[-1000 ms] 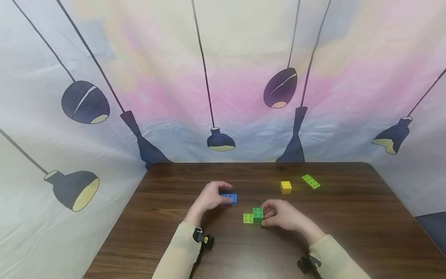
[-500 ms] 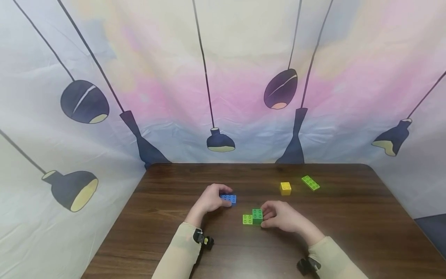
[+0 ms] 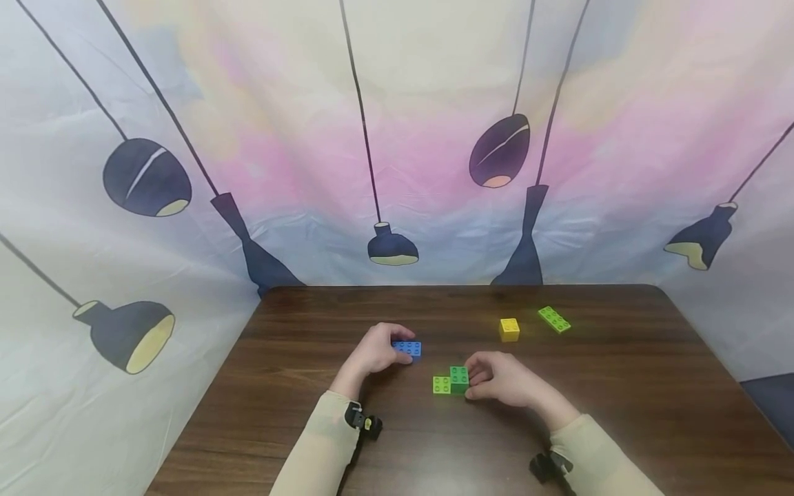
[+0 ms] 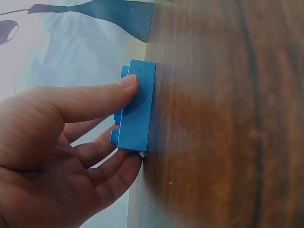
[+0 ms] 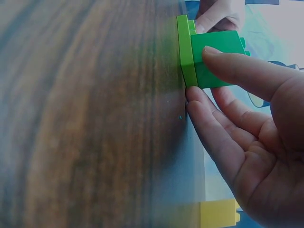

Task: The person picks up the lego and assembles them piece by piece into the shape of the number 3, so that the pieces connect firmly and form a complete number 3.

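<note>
Currently, left hand [image 3: 376, 349] pinches blue brick [image 3: 412, 348], thumb on its near side; brick on the table [image 3: 279, 365]. Right hand [image 3: 505, 380] holds green brick [image 3: 459, 375], seated on right half of lime plate [image 3: 442, 385], left half studs exposed. Beyond right hand: yellow brick [image 3: 509, 331], then second lime plate [image 3: 554, 319], angled. Tabletop dark, wood-grained. Behind: wrinkled pastel cloth [image 3: 434, 83], dark lamps [image 3: 393, 245] pictured on it.
</note>
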Demonstrator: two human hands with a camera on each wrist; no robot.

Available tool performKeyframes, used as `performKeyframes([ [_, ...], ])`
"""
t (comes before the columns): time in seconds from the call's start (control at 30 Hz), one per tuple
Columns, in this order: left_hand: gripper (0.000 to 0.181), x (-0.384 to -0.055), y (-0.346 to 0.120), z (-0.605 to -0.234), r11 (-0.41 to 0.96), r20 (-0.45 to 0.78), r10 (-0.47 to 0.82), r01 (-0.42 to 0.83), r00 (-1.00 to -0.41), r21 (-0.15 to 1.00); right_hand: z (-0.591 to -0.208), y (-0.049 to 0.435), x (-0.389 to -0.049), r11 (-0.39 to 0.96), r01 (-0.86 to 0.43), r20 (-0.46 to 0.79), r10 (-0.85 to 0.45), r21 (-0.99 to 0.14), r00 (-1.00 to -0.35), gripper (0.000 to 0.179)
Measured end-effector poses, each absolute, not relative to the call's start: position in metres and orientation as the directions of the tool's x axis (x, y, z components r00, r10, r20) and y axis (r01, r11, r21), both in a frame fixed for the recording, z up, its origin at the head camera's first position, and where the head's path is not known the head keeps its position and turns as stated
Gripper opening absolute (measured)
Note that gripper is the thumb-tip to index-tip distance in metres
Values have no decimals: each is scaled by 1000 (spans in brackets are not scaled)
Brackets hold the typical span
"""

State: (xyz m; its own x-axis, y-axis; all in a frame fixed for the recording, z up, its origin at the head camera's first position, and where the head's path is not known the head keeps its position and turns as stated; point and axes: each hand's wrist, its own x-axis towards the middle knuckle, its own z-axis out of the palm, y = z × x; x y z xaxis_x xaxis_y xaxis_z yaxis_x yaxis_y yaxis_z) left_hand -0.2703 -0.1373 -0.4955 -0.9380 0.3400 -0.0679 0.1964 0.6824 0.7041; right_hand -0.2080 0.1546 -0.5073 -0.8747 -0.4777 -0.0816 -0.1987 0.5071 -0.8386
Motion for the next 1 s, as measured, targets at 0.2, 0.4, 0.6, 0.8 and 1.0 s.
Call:
performKeyframes([
  [0.2,32,-270,-138,-496,684,-71,342,197,-937,702,-507,154,-208,505,-200,-81,-481,-840,-873,38],
  [0.4,30,-270,-137,-495,692,-75,333,190,-940,697,-507,154,-208,506,-205,-77,-482,-838,-873,38],
  [0.6,28,-270,-137,-495,698,-72,333,194,-940,690,-506,154,-207,505,-206,-77,-483,-838,-872,39],
  [0.8,27,-270,-137,-496,704,-76,333,195,-940,683,-506,154,-207,508,-207,-77,-482,-836,-873,38],
  [1.0,27,-269,-137,-494,706,-82,336,193,-938,681,-505,154,-206,506,-209,-76,-486,-837,-871,38],
])
